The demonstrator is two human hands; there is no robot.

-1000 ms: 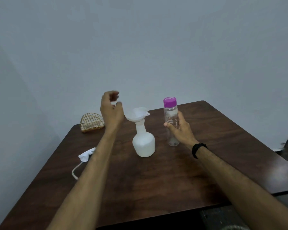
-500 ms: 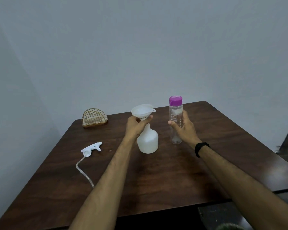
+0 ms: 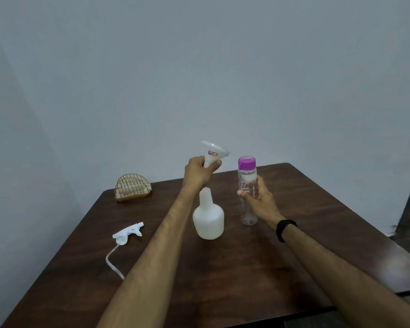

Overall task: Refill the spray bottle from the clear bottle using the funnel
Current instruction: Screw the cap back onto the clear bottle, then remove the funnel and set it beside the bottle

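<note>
The left hand [image 3: 197,172] held a white translucent plastic funnel [image 3: 214,153] by its stem, fingers [image 3: 215,165] curled around it, the cone tilted and lifted clear above the neck of the white opaque plastic spray bottle [image 3: 208,218]. That bottle stood upright and uncapped on the dark brown wooden bench [image 3: 282,268], just beneath the left wrist. The right hand [image 3: 258,200] was wrapped around the middle of a tall clear plastic bottle with a purple screw cap [image 3: 247,189], which stood upright on the bench just to the right of the spray bottle, its cap on. A black band [image 3: 285,229] circled the right wrist. Well to the left lay the white trigger spray head with its thin dip tube [image 3: 128,234], resting flat on the bench. Near the far left corner stood a small golden wire holder [image 3: 132,187].
</note>
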